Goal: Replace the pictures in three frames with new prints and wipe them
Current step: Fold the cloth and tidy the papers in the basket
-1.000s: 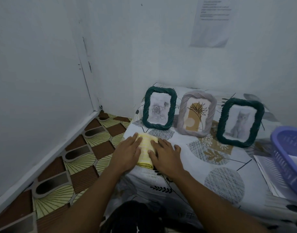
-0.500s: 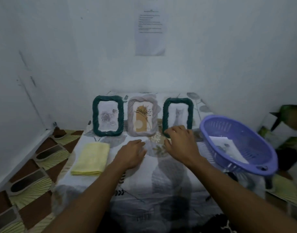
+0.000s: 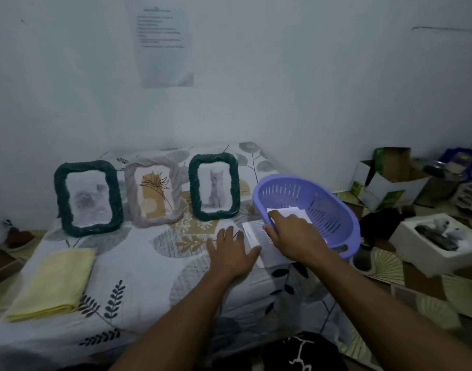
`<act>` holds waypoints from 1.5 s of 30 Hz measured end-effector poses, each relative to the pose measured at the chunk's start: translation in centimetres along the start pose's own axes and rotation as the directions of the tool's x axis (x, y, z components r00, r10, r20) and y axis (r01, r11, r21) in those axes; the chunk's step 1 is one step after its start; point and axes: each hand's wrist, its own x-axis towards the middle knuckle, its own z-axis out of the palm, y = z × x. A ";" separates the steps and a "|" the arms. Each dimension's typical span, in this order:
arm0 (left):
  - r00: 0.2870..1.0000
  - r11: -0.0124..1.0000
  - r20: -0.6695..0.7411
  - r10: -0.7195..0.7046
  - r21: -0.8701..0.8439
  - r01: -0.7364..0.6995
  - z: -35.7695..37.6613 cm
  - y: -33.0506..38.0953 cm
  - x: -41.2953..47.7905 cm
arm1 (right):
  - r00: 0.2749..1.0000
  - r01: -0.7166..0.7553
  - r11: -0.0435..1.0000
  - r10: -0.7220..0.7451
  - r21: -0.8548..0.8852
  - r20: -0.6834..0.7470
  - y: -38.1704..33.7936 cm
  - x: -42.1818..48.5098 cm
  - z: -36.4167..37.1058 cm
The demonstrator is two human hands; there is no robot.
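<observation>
Foreground, left: a folded yellow cloth (image 3: 53, 282) lies flat on the leaf-print desk (image 3: 138, 263). Centre: the left hand (image 3: 229, 253) rests palm-down on the desk, fingers spread and released, its thumb touching a white sheet (image 3: 256, 236). Just right of it, the right hand (image 3: 296, 236) reaches over the near rim of a tilted purple basket (image 3: 323, 204), fingers on the white prints (image 3: 285, 211) inside; whether it grasps them cannot be told. Behind, three frames stand upright in a row: the left green frame (image 3: 87, 198), the grey frame (image 3: 154, 194) and the right green frame (image 3: 214, 190), which shows a kitten. A printed notice (image 3: 165, 46) hangs on the wall.
</observation>
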 end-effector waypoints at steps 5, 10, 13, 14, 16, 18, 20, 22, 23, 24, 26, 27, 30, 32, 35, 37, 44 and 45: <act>0.991 0.992 -0.046 -0.125 -0.006 0.125 1.3 3.6 0.6 | 1.000 -0.011 1.000 0.011 0.027 -0.001 1.1 0.1 -0.2; 0.978 0.981 -0.153 -0.141 -0.152 0.117 1.5 5.1 0.8 | 0.998 -0.053 0.998 0.053 0.021 -0.014 2.6 0.0 -0.3; 0.977 0.964 -0.167 -0.133 -0.249 0.089 1.5 5.8 0.9 | 0.998 -0.063 0.997 0.063 0.054 0.000 3.4 -0.1 -0.4; 0.978 0.951 -0.161 -0.134 -0.298 0.082 1.5 5.9 1.0 | 0.998 -0.059 0.996 0.059 0.064 0.002 3.5 -0.2 -0.4; 0.977 0.883 -0.155 -0.145 -0.465 0.057 0.9 5.8 1.0 | 0.999 -0.048 0.996 0.048 0.076 0.002 3.4 -0.2 -0.4; 0.976 0.750 -0.132 -0.174 -0.659 0.045 -0.1 5.1 1.0 | 0.999 -0.047 0.995 0.047 0.090 0.001 3.3 -0.2 -0.4; 0.971 0.643 -0.095 -0.219 -0.763 0.070 -1.4 3.9 1.0 | 0.999 -0.044 0.994 0.044 0.105 0.002 2.9 -0.1 -0.3; 0.967 0.577 -0.060 -0.246 -0.811 0.097 -2.5 2.5 1.1 | 0.999 -0.041 0.993 0.040 0.114 0.007 2.2 0.0 -0.3; 0.970 0.555 -0.041 -0.239 -0.825 0.102 -3.0 1.8 1.0 | 0.999 -0.041 0.992 0.040 0.117 0.010 1.7 0.1 -0.3; 0.974 0.542 -0.024 -0.227 -0.834 0.106 -3.4 1.1 0.9 | 0.999 -0.046 0.992 0.045 0.118 0.010 1.2 0.2 -0.3; 0.975 0.519 -0.020 -0.221 -0.849 0.100 -4.3 0.0 0.5 | 0.999 -0.054 0.993 0.054 0.108 -0.002 0.2 0.4 -0.2; 0.973 0.506 -0.034 -0.227 -0.858 0.088 -4.6 -0.6 0.2 | 0.998 -0.053 0.993 0.055 0.104 -0.012 -0.3 0.4 -0.2; 0.967 0.480 -0.077 -0.242 -0.876 0.050 -5.3 -2.0 -0.1 | 0.997 -0.066 0.994 0.068 0.091 -0.024 -1.4 0.4 0.0; 0.963 0.470 -0.094 -0.252 -0.882 0.037 -5.8 -2.6 -0.5 | 0.995 -0.093 0.994 0.095 0.064 -0.017 -1.8 0.2 -0.3; 0.963 0.464 -0.136 -0.235 -0.886 -0.012 -6.7 -3.4 -1.2 | 0.981 -0.029 1.000 0.027 -0.005 -0.190 -2.4 0.1 -0.8; 0.963 0.443 -0.166 -0.213 -0.895 -0.056 -7.4 -3.8 -1.8 | 0.950 0.069 0.986 -0.019 0.150 -0.313 -3.9 0.2 -1.1; 0.970 0.465 -0.222 -0.099 -0.872 -0.152 -9.3 -6.2 -4.4 | 0.967 -0.092 0.505 0.251 0.858 -0.044 -10.0 2.3 0.3; 0.969 0.453 -0.227 -0.099 -0.877 -0.159 -9.2 -6.6 -4.5 | 0.969 -0.071 0.529 0.239 0.846 -0.068 -10.5 2.5 0.8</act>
